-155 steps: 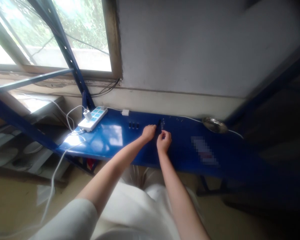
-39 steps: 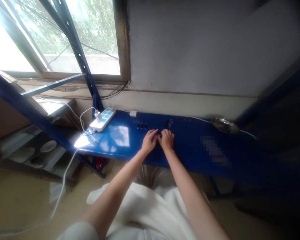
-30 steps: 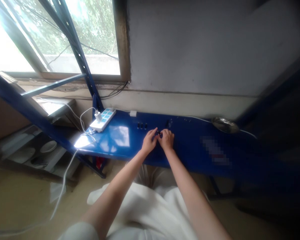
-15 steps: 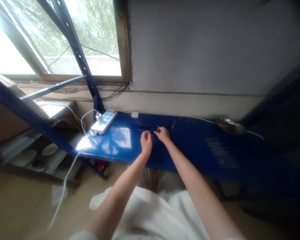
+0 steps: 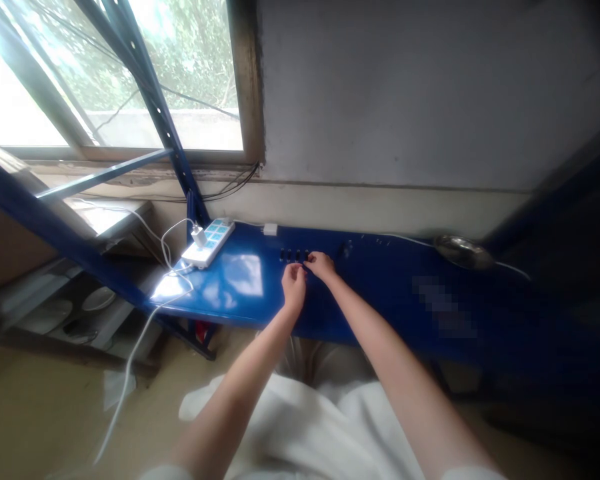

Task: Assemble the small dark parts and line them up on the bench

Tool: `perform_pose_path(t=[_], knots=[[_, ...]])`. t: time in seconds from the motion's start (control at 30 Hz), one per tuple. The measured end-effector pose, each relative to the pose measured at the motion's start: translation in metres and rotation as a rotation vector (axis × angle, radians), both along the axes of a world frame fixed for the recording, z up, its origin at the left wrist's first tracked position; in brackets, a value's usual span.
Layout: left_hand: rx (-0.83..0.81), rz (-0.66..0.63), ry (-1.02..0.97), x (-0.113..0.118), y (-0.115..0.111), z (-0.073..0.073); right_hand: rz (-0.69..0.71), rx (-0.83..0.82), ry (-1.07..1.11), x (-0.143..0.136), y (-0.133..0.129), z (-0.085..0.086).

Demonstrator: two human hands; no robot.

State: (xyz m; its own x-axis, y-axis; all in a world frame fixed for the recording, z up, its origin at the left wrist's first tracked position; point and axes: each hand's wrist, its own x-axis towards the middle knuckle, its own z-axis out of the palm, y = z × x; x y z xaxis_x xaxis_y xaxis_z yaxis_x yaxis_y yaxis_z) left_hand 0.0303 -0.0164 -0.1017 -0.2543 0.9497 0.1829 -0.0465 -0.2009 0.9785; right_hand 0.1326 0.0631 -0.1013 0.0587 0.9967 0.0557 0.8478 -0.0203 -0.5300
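Note:
Several small black pieces (image 5: pixel 289 255) with light ends stand side by side in a short row on the blue table (image 5: pixel 365 293). At the row's right end, my right hand (image 5: pixel 322 265) is closed in a pinch on the last small black piece (image 5: pixel 307 255). Just in front of the row is my left hand (image 5: pixel 294 285), its thumb and fingers pressed together; whatever lies between them is too small to make out. The two hands are close together, fingertips almost meeting.
To the left lies a white power strip (image 5: pixel 209 244) with a plugged-in charger and trailing white cable. A white adapter (image 5: pixel 269 229) is at the back edge. Tiny loose parts (image 5: pixel 349 248) lie right of my hands, and a round metal dish (image 5: pixel 463 252) sits farther right.
My right hand has moved slightly left, bringing a black piece to the right end of the row. My left hand stays nearly where it was, still pinched.

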Motion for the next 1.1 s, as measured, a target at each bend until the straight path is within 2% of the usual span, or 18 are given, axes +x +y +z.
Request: perform_pose_path(t=[0.3,0.5,0.67,0.8,0.93,1.1], knots=[[-0.003,0.006,0.002,-0.001,0.001,-0.002,0.061,-0.086,-0.069,0.002,0.002,0.012],[-0.014,0.001,0.000,-0.001,0.000,-0.002,0.138,-0.098,-0.024,0.030,0.004,0.025],[0.001,-0.019,0.022,-0.002,0.001,-0.005,0.038,-0.255,0.102,0.080,0.002,0.028],[0.004,-0.029,0.028,-0.001,0.002,-0.008,-0.226,-0.207,0.179,0.109,-0.002,0.018],[0.005,-0.032,0.036,0.000,0.001,-0.007,-0.373,-0.041,0.098,0.111,-0.005,0.008],[0.011,-0.026,0.062,-0.001,0.000,-0.006,-0.404,-0.031,0.039,0.100,0.000,0.002]])
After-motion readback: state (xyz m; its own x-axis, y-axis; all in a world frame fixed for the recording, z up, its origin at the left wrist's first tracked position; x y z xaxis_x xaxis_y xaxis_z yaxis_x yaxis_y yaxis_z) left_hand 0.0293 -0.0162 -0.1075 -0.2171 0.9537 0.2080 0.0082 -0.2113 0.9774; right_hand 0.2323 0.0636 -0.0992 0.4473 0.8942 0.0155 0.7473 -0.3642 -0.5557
